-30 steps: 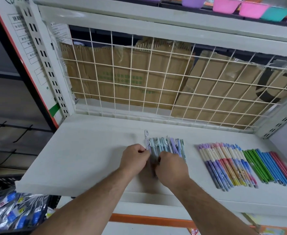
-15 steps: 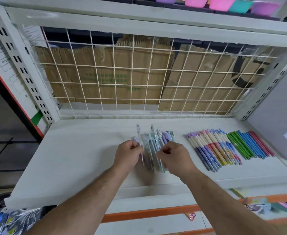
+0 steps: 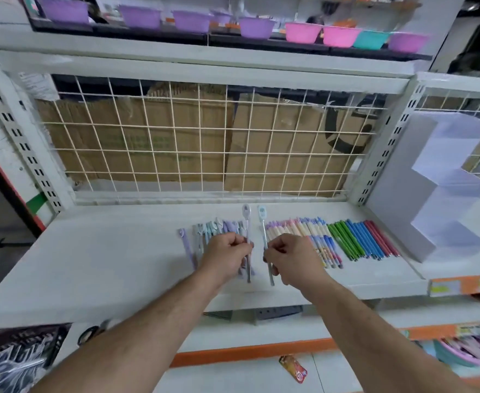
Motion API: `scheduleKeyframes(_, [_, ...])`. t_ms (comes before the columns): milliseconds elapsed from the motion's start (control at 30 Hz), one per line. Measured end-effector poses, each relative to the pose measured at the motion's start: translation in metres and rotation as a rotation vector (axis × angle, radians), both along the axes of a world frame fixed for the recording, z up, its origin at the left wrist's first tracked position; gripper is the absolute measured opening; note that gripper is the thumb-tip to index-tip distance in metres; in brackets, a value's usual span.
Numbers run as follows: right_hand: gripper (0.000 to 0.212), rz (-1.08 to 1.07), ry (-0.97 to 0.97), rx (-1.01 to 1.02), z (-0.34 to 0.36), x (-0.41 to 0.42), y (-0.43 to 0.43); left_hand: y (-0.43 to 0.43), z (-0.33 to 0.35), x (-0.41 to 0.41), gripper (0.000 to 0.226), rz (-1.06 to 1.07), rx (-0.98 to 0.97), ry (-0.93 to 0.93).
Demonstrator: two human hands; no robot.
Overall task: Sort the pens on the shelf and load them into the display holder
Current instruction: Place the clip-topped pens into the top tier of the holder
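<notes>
My left hand (image 3: 227, 256) pinches a slim pen with a lilac round top (image 3: 246, 222), held upright above the white shelf (image 3: 105, 262). My right hand (image 3: 292, 258) pinches a similar pen with a pale blue top (image 3: 262, 222). Under and behind my left hand lies a loose heap of pastel blue and purple pens (image 3: 216, 228), and one purple pen (image 3: 186, 245) lies apart at its left. To the right sit a row of cartoon-print pens (image 3: 312, 231) and a row of green, blue and red pens (image 3: 360, 236). The white stepped display holder (image 3: 431, 194) stands at the far right.
A white wire grid (image 3: 199, 143) with cardboard behind it closes the back of the shelf. Coloured plastic bowls (image 3: 304, 32) line the shelf above. Packaged goods (image 3: 12, 361) hang at lower left, and a small wrapper (image 3: 294, 367) lies on the floor.
Both hands have lifted out of the pastel heap, each holding one pen, and moved slightly apart. The view has swung right and up, bringing the display holder into sight.
</notes>
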State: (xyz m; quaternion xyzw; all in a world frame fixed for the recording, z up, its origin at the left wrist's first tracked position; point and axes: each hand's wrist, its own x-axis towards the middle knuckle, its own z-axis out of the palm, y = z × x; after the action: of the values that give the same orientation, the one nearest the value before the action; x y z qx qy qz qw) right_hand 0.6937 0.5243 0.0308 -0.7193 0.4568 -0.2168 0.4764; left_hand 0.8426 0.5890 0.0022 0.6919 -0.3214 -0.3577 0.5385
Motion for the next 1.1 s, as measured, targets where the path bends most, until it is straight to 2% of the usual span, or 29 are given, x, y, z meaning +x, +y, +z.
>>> scheduleKeyframes(167, [0.006,0.049,-0.024,-0.033,0.016,-0.064,-0.027,-0.016,0.025,-0.071,0.004,0.022,-0.008,-0.082])
scheduleKeyframes(300, [0.015,0.093,-0.075,-0.05,0.03,-0.118,-0.047,-0.034,0.05,-0.124,0.011,0.011,-0.022,-0.12])
scheduleKeyframes(500, [0.009,0.07,-0.104,-0.055,0.036,-0.178,-0.084,-0.067,0.07,-0.182,0.008,-0.032,-0.055,-0.157])
scheduleKeyframes(867, [0.006,-0.057,-0.15,-0.03,0.052,-0.208,-0.179,-0.177,0.084,-0.209,0.007,-0.155,-0.121,-0.211])
scheduleKeyframes(1100, [0.006,-0.122,-0.22,-0.121,0.087,-0.204,-0.248,-0.26,0.113,-0.208,0.005,-0.22,-0.221,-0.164])
